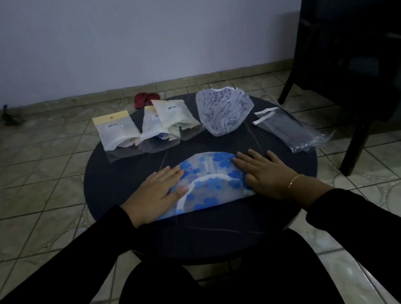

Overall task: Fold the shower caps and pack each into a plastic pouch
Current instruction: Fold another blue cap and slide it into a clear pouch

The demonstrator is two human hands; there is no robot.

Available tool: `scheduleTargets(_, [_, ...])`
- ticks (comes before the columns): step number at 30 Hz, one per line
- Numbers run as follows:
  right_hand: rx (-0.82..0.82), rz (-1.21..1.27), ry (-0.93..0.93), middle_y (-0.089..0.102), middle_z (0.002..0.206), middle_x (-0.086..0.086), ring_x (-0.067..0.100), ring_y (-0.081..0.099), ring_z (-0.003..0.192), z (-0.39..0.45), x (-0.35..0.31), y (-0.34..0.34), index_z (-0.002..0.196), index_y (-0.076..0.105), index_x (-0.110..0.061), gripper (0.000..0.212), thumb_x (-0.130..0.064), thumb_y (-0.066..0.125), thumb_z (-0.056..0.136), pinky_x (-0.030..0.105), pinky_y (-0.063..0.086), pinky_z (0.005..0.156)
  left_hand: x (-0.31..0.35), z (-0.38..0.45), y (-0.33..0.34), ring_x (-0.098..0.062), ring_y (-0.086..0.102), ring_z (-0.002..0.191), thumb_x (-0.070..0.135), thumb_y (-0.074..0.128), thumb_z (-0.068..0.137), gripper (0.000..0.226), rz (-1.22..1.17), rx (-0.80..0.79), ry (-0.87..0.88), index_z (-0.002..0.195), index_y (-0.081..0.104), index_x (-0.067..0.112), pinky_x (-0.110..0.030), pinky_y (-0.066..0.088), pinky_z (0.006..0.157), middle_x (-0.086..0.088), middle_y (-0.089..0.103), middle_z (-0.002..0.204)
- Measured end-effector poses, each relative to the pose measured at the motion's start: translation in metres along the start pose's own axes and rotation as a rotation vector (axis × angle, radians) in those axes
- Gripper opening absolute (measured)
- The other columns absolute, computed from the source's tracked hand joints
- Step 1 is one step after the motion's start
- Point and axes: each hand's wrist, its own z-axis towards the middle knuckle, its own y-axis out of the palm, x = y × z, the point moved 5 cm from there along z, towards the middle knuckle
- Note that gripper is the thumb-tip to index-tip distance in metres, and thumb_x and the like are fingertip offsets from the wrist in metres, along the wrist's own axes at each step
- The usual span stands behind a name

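Dim tiled room, round dark table (115, 182): both the left hand (158, 191) and right hand (266, 172) press flat, fingers straight, on a folded translucent blue-flowered shower cap (208, 175), near three barcode-labelled pouches (118, 132), print unreadable.

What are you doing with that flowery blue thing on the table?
A person is flattening a blue-flowered shower cap on a round dark table. The left hand and the right hand both press on it with straight fingers, one at each side. Three filled pouches lie at the far left of the table. Another shower cap, not yet packed, sits beside them, and empty clear pouches wait at the right.
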Motion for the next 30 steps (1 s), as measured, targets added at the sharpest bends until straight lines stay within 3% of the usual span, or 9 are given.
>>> scheduleTargets(3, [0.093, -0.108, 0.058, 0.0, 0.159, -0.005, 0.021, -0.005, 0.146, 0.006, -0.006, -0.018, 0.148, 0.017, -0.038, 0.056, -0.038, 0.034, 0.095, 0.053, 0.0, 0.113, 0.006, 0.002, -0.014, -0.012, 0.046, 0.121, 0.076, 0.011, 0.077, 0.081, 0.092, 0.241, 0.034, 0.119, 0.062, 0.029, -0.028, 0.018, 0.103, 0.012, 0.057, 0.126])
scheduleTargets(6, [0.249, -0.199, 0.209, 0.031, 0.144, 0.008, 0.029, 0.026, 0.132, 0.013, -0.017, -0.034, 0.135, 0.045, -0.03, 0.045, -0.034, 0.046, 0.09, 0.046, 0.025, 0.104, 0.016, -0.001, -0.02, -0.018, 0.057, 0.091, 0.055, 0.037, 0.08, 0.042, 0.248, 0.425, 0.14, 0.078, 0.069, 0.027, -0.026, 0.023, 0.092, 0.01, 0.062, 0.087])
scheduleTargets(9, [0.205, -0.123, 0.297, 0.044, 0.131, 0.012, 0.032, 0.04, 0.122, 0.028, -0.028, -0.03, 0.128, 0.052, -0.018, 0.038, -0.032, 0.041, 0.094, 0.044, 0.033, 0.101, 0.024, -0.005, -0.016, -0.022, 0.057, 0.107, 0.049, 0.05, 0.08, 0.032, 0.237, 0.454, 0.266, 0.065, 0.059, 0.023, -0.027, 0.027, 0.091, 0.004, 0.064, 0.108])
scheduleTargets(11, [0.158, -0.056, 0.259, 0.042, 0.137, 0.013, 0.034, 0.038, 0.126, 0.043, -0.037, -0.021, 0.133, 0.045, -0.016, 0.046, -0.04, 0.034, 0.096, 0.049, 0.031, 0.105, 0.028, -0.004, -0.011, -0.02, 0.039, 0.134, 0.056, 0.047, 0.084, 0.037, 0.189, 0.369, 0.293, 0.072, 0.055, 0.022, -0.025, 0.022, 0.105, 0.0, 0.051, 0.138])
scheduleTargets(13, [0.111, 0.068, 0.225, 0.028, 0.15, 0.012, 0.033, 0.026, 0.136, 0.054, -0.043, -0.012, 0.143, 0.032, -0.016, 0.06, -0.053, 0.027, 0.095, 0.049, 0.022, 0.11, 0.026, -0.005, -0.003, -0.012, 0.013, 0.145, 0.069, 0.037, 0.084, 0.054, 0.126, 0.228, 0.228, 0.106, 0.056, 0.023, -0.022, 0.005, 0.114, 0.003, 0.026, 0.154])
scheduleTargets(15, [0.055, 0.171, 0.216, 0.007, 0.158, 0.006, 0.027, 0.007, 0.144, 0.061, -0.045, -0.005, 0.15, 0.012, -0.018, 0.075, -0.065, 0.02, 0.091, 0.049, 0.007, 0.115, 0.022, -0.007, 0.008, -0.007, -0.003, 0.145, 0.083, 0.023, 0.074, 0.097, 0.111, 0.068, 0.127, 0.148, 0.021, 0.021, -0.023, -0.006, 0.114, 0.006, 0.004, 0.159])
scheduleTargets(18, [0.066, 0.13, 0.152, -0.003, 0.159, 0.0, 0.021, -0.004, 0.146, 0.066, -0.046, -0.002, 0.151, 0.002, -0.025, 0.079, -0.071, 0.016, 0.088, 0.05, -0.004, 0.116, 0.027, -0.009, 0.015, -0.009, -0.017, 0.143, 0.097, 0.007, 0.054, 0.121, 0.195, -0.043, 0.038, 0.149, -0.014, 0.025, -0.029, -0.011, 0.116, 0.009, -0.018, 0.155])
scheduleTargets(26, [0.103, 0.058, -0.004, -0.004, 0.159, -0.004, 0.017, -0.007, 0.146, 0.067, -0.042, -0.011, 0.151, 0.003, -0.029, 0.073, -0.066, 0.019, 0.09, 0.051, -0.01, 0.115, 0.049, -0.013, 0.026, -0.019, -0.015, 0.145, 0.098, 0.017, 0.051, 0.126, 0.205, -0.087, -0.201, 0.15, -0.011, 0.026, -0.043, -0.01, 0.117, 0.003, -0.018, 0.158])
scheduleTargets(30, [0.26, 0.116, -0.095, 0.013, 0.158, -0.002, 0.019, 0.005, 0.146, 0.043, -0.037, -0.017, 0.144, 0.033, -0.031, 0.058, -0.054, 0.043, 0.092, 0.048, -0.001, 0.116, 0.051, -0.015, 0.026, -0.019, -0.015, 0.145, 0.099, 0.018, 0.05, 0.127, 0.196, -0.059, -0.259, 0.151, -0.009, 0.027, -0.047, -0.012, 0.116, 0.004, -0.017, 0.158])
